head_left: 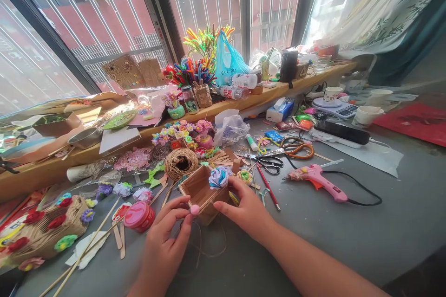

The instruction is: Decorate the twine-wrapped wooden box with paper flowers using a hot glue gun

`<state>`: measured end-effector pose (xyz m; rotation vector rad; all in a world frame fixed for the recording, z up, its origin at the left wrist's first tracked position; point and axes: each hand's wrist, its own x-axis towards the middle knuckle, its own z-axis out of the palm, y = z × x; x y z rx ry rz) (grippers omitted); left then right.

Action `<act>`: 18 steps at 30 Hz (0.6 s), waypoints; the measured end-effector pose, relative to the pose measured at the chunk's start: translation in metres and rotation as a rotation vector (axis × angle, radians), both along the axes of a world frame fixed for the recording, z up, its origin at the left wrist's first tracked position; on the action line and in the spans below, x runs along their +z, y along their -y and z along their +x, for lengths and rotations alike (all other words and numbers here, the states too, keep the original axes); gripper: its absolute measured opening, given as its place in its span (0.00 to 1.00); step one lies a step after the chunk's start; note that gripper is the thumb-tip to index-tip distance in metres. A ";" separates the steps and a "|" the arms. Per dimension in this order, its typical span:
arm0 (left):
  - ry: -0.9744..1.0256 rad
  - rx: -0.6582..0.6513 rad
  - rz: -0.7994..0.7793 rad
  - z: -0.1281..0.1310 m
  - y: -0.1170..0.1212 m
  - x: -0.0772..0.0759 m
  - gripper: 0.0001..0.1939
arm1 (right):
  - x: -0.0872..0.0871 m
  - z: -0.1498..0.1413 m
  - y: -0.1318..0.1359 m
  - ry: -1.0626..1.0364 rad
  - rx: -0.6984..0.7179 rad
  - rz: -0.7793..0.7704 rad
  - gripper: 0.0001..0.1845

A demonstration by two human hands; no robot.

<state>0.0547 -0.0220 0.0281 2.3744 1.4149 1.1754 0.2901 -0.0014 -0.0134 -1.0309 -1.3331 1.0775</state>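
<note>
A small brown wooden box [209,213], open at the top, is tilted between my hands. My right hand [245,206] grips its right side, thumb along the near wall. A blue-and-white paper rose [219,177] sits on the box's right edge. At the near left corner, my left hand [170,229] pinches a pink pom-pom [194,209] against the rim. Whether the pom-pom is stuck there I cannot tell. Just behind the box stands a roll of jute twine [180,162]. A thin loose thread [212,256] curls on the table below.
A pink glue gun [318,178] with a black cord lies right. Scissors [270,163] and a red pencil [268,188] are behind my right hand. A pink round tub [139,216], wooden sticks [85,253] and a twine-wrapped flower piece [49,229] lie left. A cluttered ledge [265,97] runs behind.
</note>
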 end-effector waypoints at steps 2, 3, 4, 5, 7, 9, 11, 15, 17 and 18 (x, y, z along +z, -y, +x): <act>0.004 -0.006 -0.003 -0.001 0.000 0.000 0.10 | -0.001 0.001 -0.001 -0.001 -0.021 0.001 0.30; 0.003 -0.012 -0.007 -0.001 0.000 -0.001 0.10 | -0.001 0.000 -0.002 0.001 -0.029 -0.002 0.29; 0.001 -0.017 -0.011 -0.001 0.000 -0.001 0.10 | -0.002 -0.001 -0.003 0.002 -0.035 -0.007 0.28; 0.000 -0.020 -0.017 -0.001 0.000 -0.002 0.10 | -0.002 -0.002 -0.004 -0.001 -0.041 -0.014 0.27; 0.005 -0.025 -0.026 0.000 0.001 -0.003 0.10 | -0.002 -0.004 -0.006 -0.010 -0.056 -0.031 0.26; 0.024 -0.016 -0.033 0.001 0.002 -0.004 0.10 | -0.001 -0.006 -0.006 -0.006 -0.076 -0.045 0.26; 0.044 0.002 -0.042 0.003 0.004 -0.003 0.11 | 0.000 -0.007 -0.005 0.020 -0.087 -0.048 0.26; 0.011 -0.014 -0.031 0.003 0.004 -0.001 0.10 | 0.000 -0.009 -0.001 0.031 -0.114 -0.041 0.28; -0.021 -0.032 -0.010 0.002 0.003 -0.001 0.09 | -0.001 -0.012 0.001 0.007 -0.132 -0.056 0.30; -0.028 -0.035 -0.002 0.001 0.002 -0.001 0.09 | -0.001 -0.014 0.002 -0.005 -0.137 -0.069 0.31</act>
